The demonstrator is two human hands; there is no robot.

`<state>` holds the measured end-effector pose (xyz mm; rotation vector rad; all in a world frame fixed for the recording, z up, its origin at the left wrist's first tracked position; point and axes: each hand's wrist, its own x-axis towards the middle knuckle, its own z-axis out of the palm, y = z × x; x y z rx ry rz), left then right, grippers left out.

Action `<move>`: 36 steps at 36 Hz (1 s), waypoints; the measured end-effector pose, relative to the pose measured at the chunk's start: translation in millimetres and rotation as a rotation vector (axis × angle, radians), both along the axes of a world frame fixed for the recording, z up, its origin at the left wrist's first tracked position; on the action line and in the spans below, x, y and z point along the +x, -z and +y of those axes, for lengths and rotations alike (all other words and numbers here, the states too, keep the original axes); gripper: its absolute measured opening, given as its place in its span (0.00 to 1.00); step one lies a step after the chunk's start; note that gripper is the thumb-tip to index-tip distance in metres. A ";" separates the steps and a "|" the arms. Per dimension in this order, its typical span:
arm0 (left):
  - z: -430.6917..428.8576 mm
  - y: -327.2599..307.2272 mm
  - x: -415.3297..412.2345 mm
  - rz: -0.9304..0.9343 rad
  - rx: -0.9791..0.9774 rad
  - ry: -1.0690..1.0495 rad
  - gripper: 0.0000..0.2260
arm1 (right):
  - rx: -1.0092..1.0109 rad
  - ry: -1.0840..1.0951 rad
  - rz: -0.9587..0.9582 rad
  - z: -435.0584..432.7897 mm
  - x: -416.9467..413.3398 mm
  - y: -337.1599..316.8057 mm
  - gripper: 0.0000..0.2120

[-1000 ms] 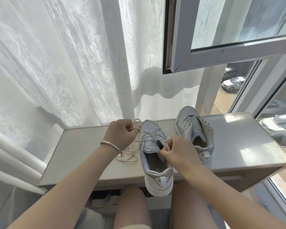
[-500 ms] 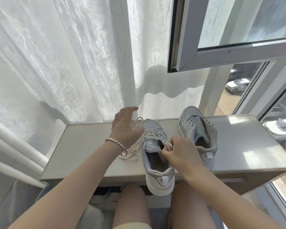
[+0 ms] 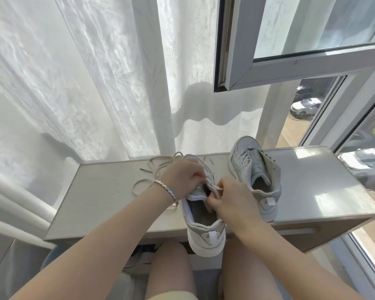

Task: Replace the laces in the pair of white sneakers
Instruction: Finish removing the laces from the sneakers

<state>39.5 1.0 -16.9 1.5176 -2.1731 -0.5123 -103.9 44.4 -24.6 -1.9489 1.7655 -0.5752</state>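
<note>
On the desk [image 3: 108,191], the left hand [image 3: 182,178] and right hand [image 3: 232,198] pinch the lace [image 3: 214,187] at the near sneaker [image 3: 206,232]'s upper eyelets; the far sneaker [image 3: 253,169] (upper eyelets seemingly bare) waits beside it, so the job looks roughly half done.

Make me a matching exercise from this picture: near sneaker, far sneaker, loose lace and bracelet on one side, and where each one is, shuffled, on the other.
1 near sneaker
2 far sneaker
3 loose lace
4 bracelet

A behind the left hand
B on the table, left of both sneakers
C heel juts over the table's front edge
D right of the other sneaker, untouched

Pairs: 1-C, 2-D, 3-B, 4-A
</note>
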 end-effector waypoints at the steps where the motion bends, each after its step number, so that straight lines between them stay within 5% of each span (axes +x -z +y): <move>1: 0.4 2.6 0.9 0.057 -0.016 -0.055 0.03 | -0.004 0.003 0.003 -0.1 0.4 0.6 0.07; 8: 0.3 14.0 -2.9 0.355 -0.046 -0.487 0.06 | -0.017 0.026 0.004 -0.1 1.7 1.7 0.05; 13: -4.9 3.3 14.3 0.903 0.111 -0.889 0.10 | -0.024 0.036 -0.009 -0.4 -0.6 4.1 0.05; 16: -4.1 3.6 35.7 0.579 0.077 -0.766 0.10 | -0.032 0.044 -0.016 -0.7 -1.3 5.4 0.05; 19: 3.2 5.7 47.2 0.124 0.280 -0.590 0.09 | -0.040 0.035 0.008 -1.3 0.1 6.0 0.04; 22: 11.2 5.8 53.4 -0.066 0.365 -0.570 0.10 | -0.038 0.039 0.014 -1.7 0.3 6.7 0.04; 26: 14.2 1.1 47.5 0.066 0.119 -0.500 0.06 | -0.031 0.018 0.048 -2.9 0.9 5.4 0.05; 30: 12.7 -9.1 27.2 0.211 0.417 -0.320 0.08 | -0.027 -0.016 0.104 -4.9 1.1 3.8 0.06; 36: -8.4 -16.0 22.1 0.189 0.693 -0.392 0.06 | -0.031 -0.015 0.131 -3.0 3.3 3.7 0.06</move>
